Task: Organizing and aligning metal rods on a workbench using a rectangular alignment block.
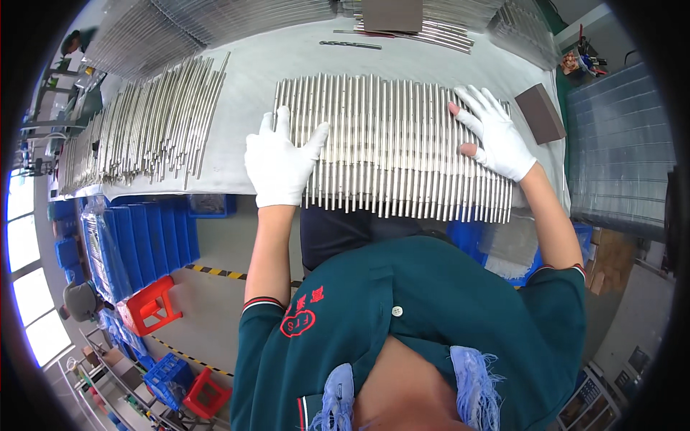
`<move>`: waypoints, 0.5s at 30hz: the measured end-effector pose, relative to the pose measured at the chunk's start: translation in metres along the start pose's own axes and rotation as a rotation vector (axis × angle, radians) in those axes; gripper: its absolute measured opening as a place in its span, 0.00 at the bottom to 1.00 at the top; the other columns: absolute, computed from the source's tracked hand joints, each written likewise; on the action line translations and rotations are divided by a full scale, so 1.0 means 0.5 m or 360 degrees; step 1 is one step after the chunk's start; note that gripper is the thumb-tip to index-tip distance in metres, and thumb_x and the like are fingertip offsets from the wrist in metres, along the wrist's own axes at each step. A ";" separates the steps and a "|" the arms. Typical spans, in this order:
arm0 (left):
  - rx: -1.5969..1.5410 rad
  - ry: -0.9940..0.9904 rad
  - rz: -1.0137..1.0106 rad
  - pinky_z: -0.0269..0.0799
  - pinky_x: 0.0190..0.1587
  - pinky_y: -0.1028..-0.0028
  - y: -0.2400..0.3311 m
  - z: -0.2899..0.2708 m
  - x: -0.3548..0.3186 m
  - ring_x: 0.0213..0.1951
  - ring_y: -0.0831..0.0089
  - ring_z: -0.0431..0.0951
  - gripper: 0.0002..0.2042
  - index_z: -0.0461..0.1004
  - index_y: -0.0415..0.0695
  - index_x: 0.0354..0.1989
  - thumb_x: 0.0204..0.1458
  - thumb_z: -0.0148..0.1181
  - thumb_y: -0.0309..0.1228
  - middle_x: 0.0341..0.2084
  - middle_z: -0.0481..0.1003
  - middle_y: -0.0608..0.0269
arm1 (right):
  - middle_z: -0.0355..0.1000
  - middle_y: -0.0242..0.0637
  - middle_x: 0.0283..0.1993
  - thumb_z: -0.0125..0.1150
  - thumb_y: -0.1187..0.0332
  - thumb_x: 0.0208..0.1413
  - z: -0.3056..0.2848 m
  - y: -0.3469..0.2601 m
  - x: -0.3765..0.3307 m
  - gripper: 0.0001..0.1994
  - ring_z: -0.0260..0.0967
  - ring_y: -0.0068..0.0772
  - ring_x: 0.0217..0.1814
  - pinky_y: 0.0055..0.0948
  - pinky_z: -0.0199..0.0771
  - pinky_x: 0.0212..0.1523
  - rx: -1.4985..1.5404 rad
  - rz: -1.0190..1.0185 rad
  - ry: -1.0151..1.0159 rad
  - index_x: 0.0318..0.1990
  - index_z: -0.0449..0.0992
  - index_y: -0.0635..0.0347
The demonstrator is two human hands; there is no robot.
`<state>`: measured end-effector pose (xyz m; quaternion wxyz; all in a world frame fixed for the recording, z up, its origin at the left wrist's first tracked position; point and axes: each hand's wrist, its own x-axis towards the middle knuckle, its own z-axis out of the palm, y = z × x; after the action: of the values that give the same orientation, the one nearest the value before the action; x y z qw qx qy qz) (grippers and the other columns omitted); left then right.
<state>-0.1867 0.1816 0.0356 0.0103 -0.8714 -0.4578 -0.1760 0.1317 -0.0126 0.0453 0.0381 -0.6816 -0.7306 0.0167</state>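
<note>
Both hands in white cotton gloves, flat on a row of metal rods [392,144] laid side by side on a grey-white table cover [287,61]. Landmark is the rod row: it lies at the table's near edge, rod ends overhanging that edge toward the person.

Left hand [280,161] sits on the left end of the row, palm down, fingers spread and pointing away from the person, thumb out over the rods. Open, pressing on top, nothing gripped. Right hand [492,133] sits on the right end of the row, also palm down, fingers splayed and angled to upper left; glove fingertips are cut, bare tips show. Open too, resting on the rods, not closed around any.

Left of the rod row: a looser fan of similar rods [154,126], apart from it, on the same cover. Behind the row: more bundled rods [215,18], a dark drill bit [350,44] lying alone, and a brown block [392,14] on a rod pile. Just right of the row, beside the right hand: a brown sanding block [540,113].

Below the table edge, left of the row: blue bins [136,241] and a red stool [151,305] on the floor. Person's green shirt [431,316] fills the near foreground.
</note>
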 end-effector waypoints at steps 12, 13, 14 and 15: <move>-0.0099 -0.0178 0.0525 0.65 0.56 0.52 0.011 -0.042 -0.081 0.53 0.43 0.69 0.38 0.68 0.37 0.58 0.47 0.63 0.56 0.54 0.69 0.41 | 0.51 0.56 0.73 0.41 0.28 0.54 -0.007 -0.179 -0.028 0.44 0.45 0.61 0.76 0.54 0.38 0.76 0.0187 -0.0162 -0.0076 0.69 0.62 0.52; -0.0142 -0.0139 0.0683 0.60 0.62 0.50 0.015 -0.044 -0.098 0.58 0.42 0.66 0.40 0.68 0.36 0.59 0.46 0.64 0.57 0.55 0.68 0.40 | 0.52 0.55 0.73 0.45 0.30 0.53 -0.011 -0.209 -0.038 0.44 0.45 0.59 0.76 0.53 0.36 0.76 0.0235 -0.0154 -0.0109 0.68 0.63 0.53; -0.0279 -0.0266 0.0747 0.54 0.65 0.49 0.022 -0.054 -0.110 0.61 0.42 0.63 0.42 0.67 0.36 0.60 0.43 0.65 0.58 0.56 0.67 0.40 | 0.53 0.54 0.73 0.49 0.32 0.53 -0.012 -0.234 -0.045 0.42 0.46 0.59 0.76 0.54 0.37 0.76 0.0273 -0.0127 -0.0115 0.67 0.65 0.55; -0.0422 -0.0394 0.0814 0.49 0.67 0.47 0.033 -0.067 -0.115 0.63 0.41 0.61 0.45 0.66 0.37 0.61 0.40 0.66 0.59 0.58 0.66 0.40 | 0.54 0.53 0.72 0.57 0.38 0.51 -0.015 -0.249 -0.049 0.40 0.47 0.57 0.76 0.54 0.39 0.76 0.0298 -0.0078 -0.0109 0.65 0.66 0.56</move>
<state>-0.2132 0.1205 0.0513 -0.1155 -0.9669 -0.1945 -0.1184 0.0102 -0.0462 0.0613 0.0770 -0.6559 -0.7431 0.1075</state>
